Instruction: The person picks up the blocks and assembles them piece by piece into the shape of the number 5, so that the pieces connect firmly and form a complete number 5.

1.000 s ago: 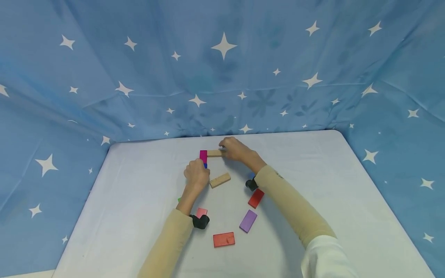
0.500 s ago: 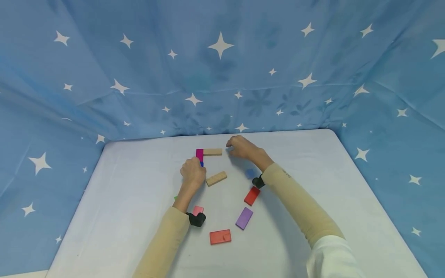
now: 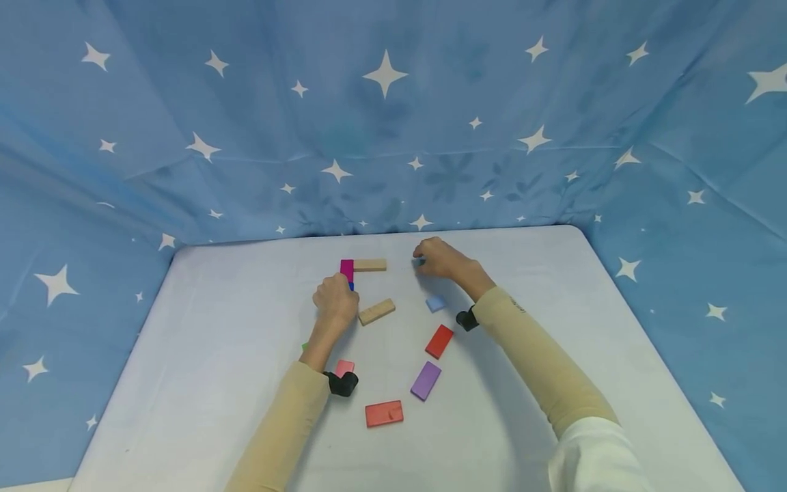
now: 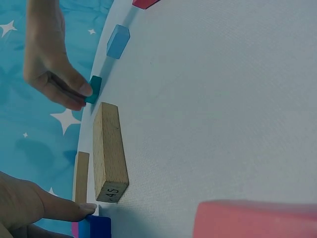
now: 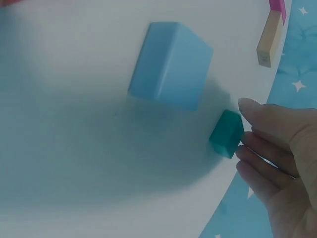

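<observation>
My left hand (image 3: 335, 299) grips a dark blue block (image 4: 101, 227) at the table's far side, thumb on its edge. The block lies against the near end of a magenta block (image 3: 347, 268). A plain wooden block (image 3: 370, 264) extends right from the magenta one's far end. To the right, my right hand (image 3: 440, 258) is at a small teal block (image 5: 227, 134), thumb and fingers spread around its side; a firm hold is not visible. A second wooden block (image 3: 377, 311), marked 45 in the left wrist view, lies angled just right of my left hand.
On the white table (image 3: 522, 287) lie a light blue block (image 3: 435, 303), a red block (image 3: 439, 342), a purple block (image 3: 425, 380), an orange-red block (image 3: 384, 413) and a pink block (image 3: 345, 368). My left wrist mostly covers a green one (image 3: 304, 346). Behind hangs a starry blue curtain (image 3: 258, 109).
My right hand has let go of the far wooden block and shifted right to the teal block. The light blue block has come into sight. My left hand stays at the blue block.
</observation>
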